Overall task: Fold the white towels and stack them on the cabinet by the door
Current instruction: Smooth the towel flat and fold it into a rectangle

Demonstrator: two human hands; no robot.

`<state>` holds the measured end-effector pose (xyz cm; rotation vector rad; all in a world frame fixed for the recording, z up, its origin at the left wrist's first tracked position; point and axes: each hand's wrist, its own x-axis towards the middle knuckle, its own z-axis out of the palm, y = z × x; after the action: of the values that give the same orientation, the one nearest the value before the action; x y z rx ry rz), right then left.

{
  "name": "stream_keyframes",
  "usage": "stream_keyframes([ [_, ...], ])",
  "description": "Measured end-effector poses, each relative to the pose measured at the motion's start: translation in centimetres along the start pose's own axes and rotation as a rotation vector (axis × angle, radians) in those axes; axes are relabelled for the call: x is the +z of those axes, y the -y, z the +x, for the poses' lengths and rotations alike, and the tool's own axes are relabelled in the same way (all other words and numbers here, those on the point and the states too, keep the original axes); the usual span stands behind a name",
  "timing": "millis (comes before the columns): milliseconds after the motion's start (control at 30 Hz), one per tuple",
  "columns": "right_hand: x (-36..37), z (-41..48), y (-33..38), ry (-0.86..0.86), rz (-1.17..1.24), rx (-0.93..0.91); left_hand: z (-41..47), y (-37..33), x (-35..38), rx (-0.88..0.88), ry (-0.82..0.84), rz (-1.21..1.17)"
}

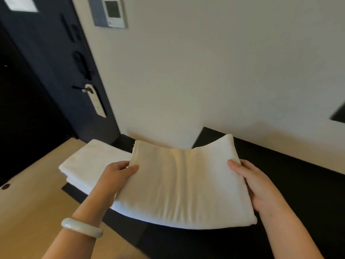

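A folded white towel (183, 181) is held between both hands above the dark cabinet top (291, 176). My left hand (116, 174) grips its left edge, thumb on top and fingers underneath. My right hand (256, 184) grips the right edge the same way. The towel sags a little in the middle. To the left lies a stack of folded white towels (93, 161), partly on the cabinet and partly over the light wooden surface (31, 199). The held towel overlaps the stack's right end in view.
A dark door (43, 75) with a handle and a white hanging tag (96, 101) stands at the left. A cream wall (205, 71) with a control panel (110, 12) runs behind the cabinet. A pale bangle sits on my left wrist.
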<state>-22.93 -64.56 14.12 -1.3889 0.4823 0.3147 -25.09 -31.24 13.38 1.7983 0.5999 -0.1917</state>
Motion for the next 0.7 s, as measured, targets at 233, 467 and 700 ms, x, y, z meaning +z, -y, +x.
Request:
stream_keyframes([
  [233,16.8,5.5,-3.2,0.041,-0.068,0.002,10.7,4.3,-13.2,-0.038,-0.037,-0.027],
  [467,33.1,12.4,-11.0,-0.09,-0.06,0.134,24.9,9.1,-26.7,-0.092,0.039,0.076],
  [700,41.5,16.9,-17.1,-0.22,0.055,0.215,36.2,9.5,-31.5,-0.083,0.118,0.218],
])
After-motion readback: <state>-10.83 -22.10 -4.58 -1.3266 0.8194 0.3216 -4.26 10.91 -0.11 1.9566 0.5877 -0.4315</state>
